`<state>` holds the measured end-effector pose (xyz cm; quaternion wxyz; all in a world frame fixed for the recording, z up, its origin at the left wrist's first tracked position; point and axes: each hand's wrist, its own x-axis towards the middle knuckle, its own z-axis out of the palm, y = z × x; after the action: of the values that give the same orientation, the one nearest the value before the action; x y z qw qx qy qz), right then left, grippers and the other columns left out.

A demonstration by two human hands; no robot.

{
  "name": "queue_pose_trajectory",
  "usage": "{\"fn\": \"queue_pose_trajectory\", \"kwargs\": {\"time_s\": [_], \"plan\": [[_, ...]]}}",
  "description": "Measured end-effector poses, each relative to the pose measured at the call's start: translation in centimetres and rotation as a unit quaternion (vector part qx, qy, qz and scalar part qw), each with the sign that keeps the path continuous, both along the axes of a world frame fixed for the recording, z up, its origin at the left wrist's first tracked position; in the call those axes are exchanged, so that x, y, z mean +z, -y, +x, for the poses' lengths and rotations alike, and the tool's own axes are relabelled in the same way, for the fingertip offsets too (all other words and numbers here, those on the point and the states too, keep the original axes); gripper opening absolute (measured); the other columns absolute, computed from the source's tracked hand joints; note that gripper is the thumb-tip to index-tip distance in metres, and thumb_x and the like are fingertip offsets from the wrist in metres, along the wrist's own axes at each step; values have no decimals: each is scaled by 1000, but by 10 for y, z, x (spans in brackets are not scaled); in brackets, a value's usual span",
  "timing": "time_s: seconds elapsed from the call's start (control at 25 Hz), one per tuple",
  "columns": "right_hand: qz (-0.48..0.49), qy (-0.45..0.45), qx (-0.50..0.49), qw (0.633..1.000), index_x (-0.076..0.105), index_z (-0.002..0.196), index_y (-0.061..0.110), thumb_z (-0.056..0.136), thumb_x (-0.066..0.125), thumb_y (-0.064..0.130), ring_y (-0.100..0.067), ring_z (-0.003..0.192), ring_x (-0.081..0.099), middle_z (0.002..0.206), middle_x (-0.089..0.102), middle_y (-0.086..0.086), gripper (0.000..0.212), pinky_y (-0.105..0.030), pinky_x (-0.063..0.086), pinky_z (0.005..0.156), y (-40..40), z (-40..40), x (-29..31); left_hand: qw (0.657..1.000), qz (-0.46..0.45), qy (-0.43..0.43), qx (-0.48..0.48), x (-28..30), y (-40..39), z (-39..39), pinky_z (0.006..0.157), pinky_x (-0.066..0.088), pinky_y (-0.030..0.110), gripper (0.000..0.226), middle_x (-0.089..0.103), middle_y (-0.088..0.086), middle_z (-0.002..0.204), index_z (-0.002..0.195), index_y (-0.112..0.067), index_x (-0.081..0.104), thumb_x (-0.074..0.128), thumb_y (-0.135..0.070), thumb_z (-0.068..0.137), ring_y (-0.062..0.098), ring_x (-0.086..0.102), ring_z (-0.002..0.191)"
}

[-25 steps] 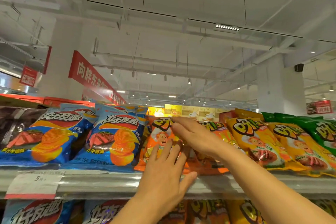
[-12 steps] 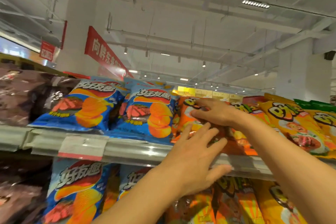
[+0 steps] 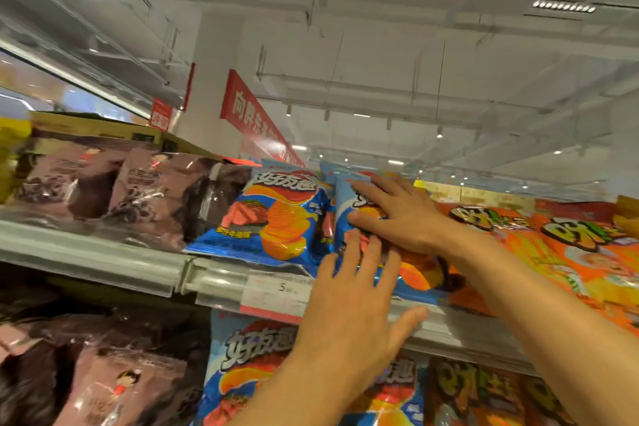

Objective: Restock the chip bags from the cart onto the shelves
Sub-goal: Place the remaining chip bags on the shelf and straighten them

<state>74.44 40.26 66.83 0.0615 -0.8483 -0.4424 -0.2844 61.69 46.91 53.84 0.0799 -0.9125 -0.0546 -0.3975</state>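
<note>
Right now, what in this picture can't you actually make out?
- The cart: out of the head view entirely.
- Blue chip bag: its middle is covered by the right hand and left hand.
- Price tag: only a "5" reads; the rest is too small and blurred.
- Red banner: its far end is blurred.
- Lower-shelf bags: cut off by the bottom edge.

Glossy plastic chip bags point(image 3: 281, 218); smooth metal shelf point(image 3: 103, 252).

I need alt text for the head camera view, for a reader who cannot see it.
Both hands lie flat on a blue chip bag on the upper shelf: right hand above, left hand below. Another blue bag and brown bags sit left, orange bags right.
</note>
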Motion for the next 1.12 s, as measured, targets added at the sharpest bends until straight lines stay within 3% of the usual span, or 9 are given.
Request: {"fn": "queue_pose_trajectory", "kwargs": {"time_s": [0.24, 0.32, 0.44, 0.6, 0.72, 0.8, 0.88, 1.0, 1.12], "plan": [[21, 15, -18, 1000, 16, 152, 56, 86, 35, 80, -25, 155, 5, 167, 10, 11, 73, -65, 6, 119, -11, 1, -7, 1000, 3, -4, -19, -4, -8, -5, 124, -1, 47, 82, -10, 4, 170, 161, -31, 0, 4, -73, 90, 26, -18, 154], [21, 0, -29, 999, 16, 153, 53, 88, 36, 77, -25, 155, 5, 168, 10, 9, 73, -65, 7, 119, -8, -3, -7, 999, -11, 9, -34, 2, -8, -14, 124, 0, 44, 80, -1, 1, 170, 161, -33, 6, 5, -71, 90, 21, -13, 155], [63, -32, 7, 997, 22, 155, 43, 92, 38, 70, -24, 154, 11, 167, 16, 4, 71, -60, 12, 121, 4, -9, -4, 997, -19, 45, -61, 5, -10, -26, 125, 6, 47, 76, 18, -3, 167, 158, -30, 23, 11, -69, 94, 17, 4, 155], [178, 16, 67, 982, 39, 152, 29, 100, 42, 52, -22, 145, 33, 156, 41, -2, 57, -47, 27, 118, 51, -3, -10, 992, 68, 72, -83, -3, 3, -25, 113, 38, 53, 64, 55, 0, 147, 141, -22, 57, 32, -61, 98, 24, 46, 142], [161, 58, -21, 985, 39, 152, 26, 103, 41, 43, -26, 145, 33, 157, 41, -5, 52, -46, 28, 117, 101, 14, -18, 992, 79, 71, -71, -1, 30, -7, 110, 41, 56, 66, 58, 1, 144, 139, -20, 61, 32, -62, 96, 26, 48, 140], [116, 37, -117, 986, 28, 155, 36, 101, 35, 54, -26, 152, 20, 164, 27, -2, 57, -53, 19, 121, 126, 23, -30, 996, 68, 43, -43, -2, 46, 4, 112, 36, 61, 71, 54, 2, 149, 145, -20, 55, 26, -63, 96, 28, 43, 144], [88, 21, -157, 983, 21, 155, 42, 95, 27, 69, -24, 154, 10, 166, 18, 3, 66, -56, 11, 122, 136, 27, -44, 997, 65, 41, -33, -6, 55, 11, 108, 39, 64, 69, 61, 5, 141, 140, -22, 60, 28, -62, 94, 32, 53, 136], [83, 23, -137, 987, 24, 155, 40, 93, 27, 73, -23, 154, 10, 166, 19, 3, 71, -53, 10, 121, 134, 29, -48, 993, 46, 98, -56, -7, 65, 19, 100, 47, 62, 61, 70, 9, 111, 124, -22, 72, 38, -60, 91, 35, 65, 110], [119, -20, -43, 992, 35, 153, 30, 101, 41, 53, -22, 151, 22, 163, 29, -3, 57, -43, 17, 122, 136, 25, -37, 989, 25, 130, -72, 0, 87, 30, 105, 40, 61, 62, 63, 8, 110, 124, -20, 69, 38, -61, 91, 34, 60, 114]]}}
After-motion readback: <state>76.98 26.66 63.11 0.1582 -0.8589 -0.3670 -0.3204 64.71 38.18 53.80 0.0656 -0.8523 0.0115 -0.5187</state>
